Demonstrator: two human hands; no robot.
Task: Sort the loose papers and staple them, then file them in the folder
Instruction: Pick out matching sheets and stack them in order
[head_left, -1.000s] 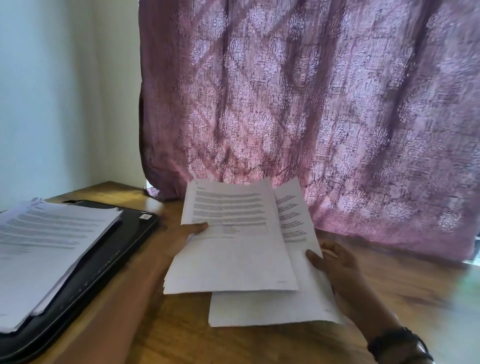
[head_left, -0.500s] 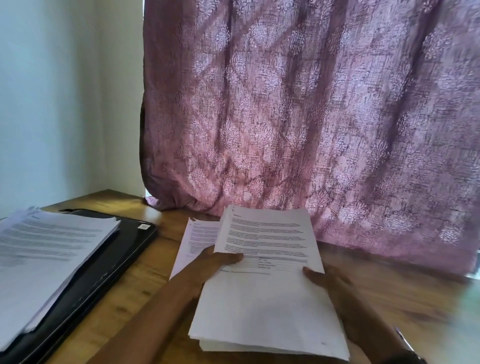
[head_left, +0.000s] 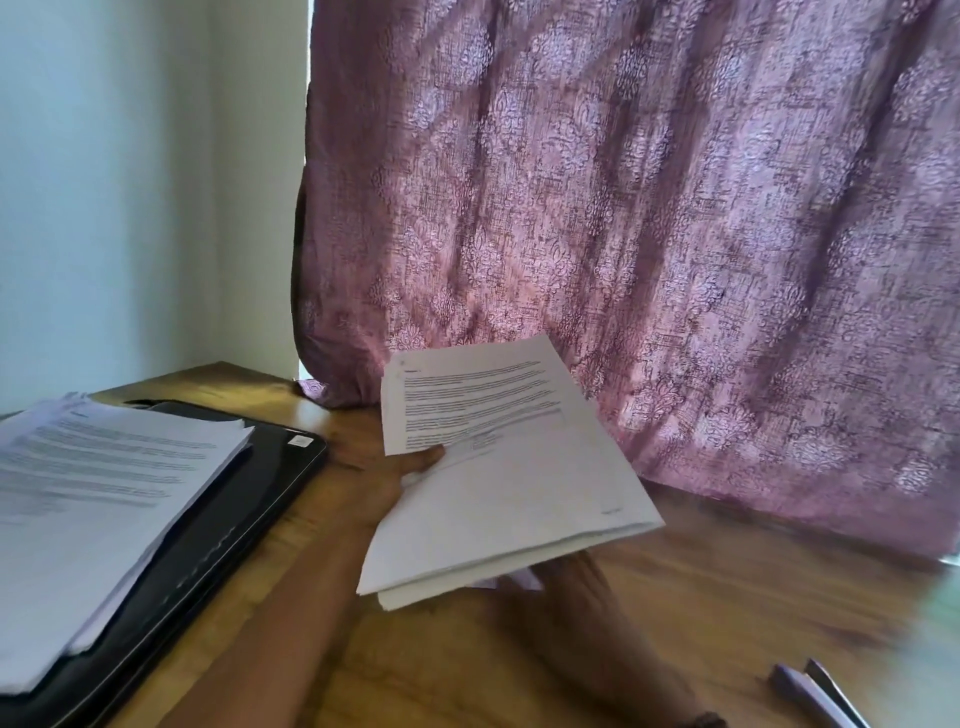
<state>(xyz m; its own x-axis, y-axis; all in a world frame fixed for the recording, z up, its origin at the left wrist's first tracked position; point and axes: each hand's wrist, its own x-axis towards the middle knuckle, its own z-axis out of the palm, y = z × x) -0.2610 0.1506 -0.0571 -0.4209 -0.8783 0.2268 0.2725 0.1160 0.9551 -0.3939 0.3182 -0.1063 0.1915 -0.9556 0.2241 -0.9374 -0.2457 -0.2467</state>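
A small sheaf of printed white papers (head_left: 509, 478) is lifted above the wooden table (head_left: 727, 613), tilted with its right side up. My left hand (head_left: 395, 478) grips its left edge, thumb on the top page. My right hand (head_left: 576, 577) is under the sheaf's lower right corner, mostly hidden and blurred. A thicker stack of printed papers (head_left: 104, 509) lies on a black folder (head_left: 244, 525) at the left. A stapler (head_left: 815, 691), open and blurred, lies at the bottom right.
A pink patterned curtain (head_left: 649, 234) hangs right behind the table's far edge. A pale wall (head_left: 130, 182) meets the table at the far left corner.
The two overlapped sheets were squared into one sheaf, then lifted and tilted. My right hand slid from the right edge to beneath the sheaf. The view dropped and the stapler appeared.
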